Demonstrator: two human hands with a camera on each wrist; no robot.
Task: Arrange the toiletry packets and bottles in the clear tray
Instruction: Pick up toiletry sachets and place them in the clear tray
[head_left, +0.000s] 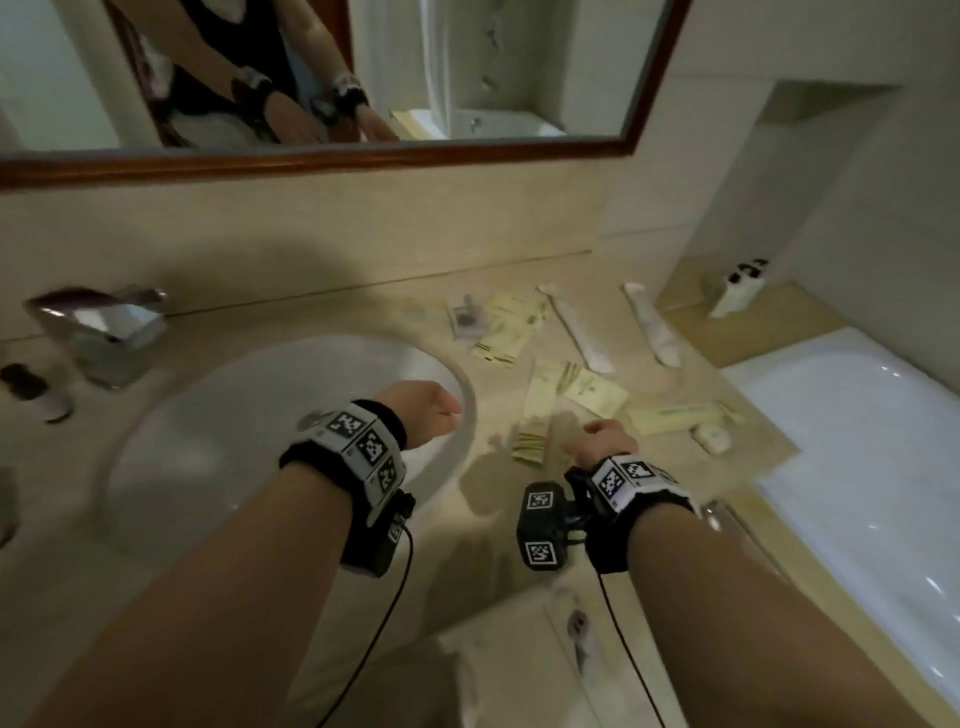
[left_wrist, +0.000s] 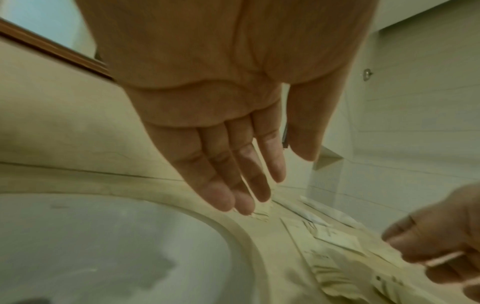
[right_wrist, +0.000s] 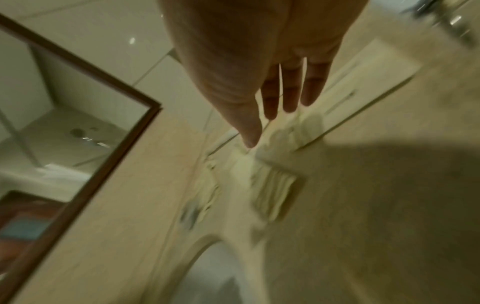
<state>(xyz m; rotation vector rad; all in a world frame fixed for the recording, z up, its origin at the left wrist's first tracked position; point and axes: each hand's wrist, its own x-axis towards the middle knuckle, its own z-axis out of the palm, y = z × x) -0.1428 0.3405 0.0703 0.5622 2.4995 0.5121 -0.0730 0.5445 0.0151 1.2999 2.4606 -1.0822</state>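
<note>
Several cream toiletry packets (head_left: 540, 410) lie scattered on the beige counter (head_left: 363, 306) to the right of the sink. Two long white wrapped items (head_left: 574, 330) lie behind them, and a small white piece (head_left: 711, 439) sits near the tub. A small clear item with something dark in it (head_left: 467, 319) is by the back wall; I cannot make out what it is. My left hand (head_left: 436, 413) hovers over the sink's right rim, fingers straight and empty (left_wrist: 246, 164). My right hand (head_left: 597, 439) hangs just above a striped packet (right_wrist: 275, 193), fingers straight (right_wrist: 259, 127), holding nothing.
The white sink (head_left: 156, 467) fills the left, with a chrome faucet (head_left: 104, 332) behind it and a dark-capped bottle (head_left: 36, 392) at the far left. A white bathtub (head_left: 857, 441) borders the counter's right edge. A wood-framed mirror (head_left: 311, 161) hangs above.
</note>
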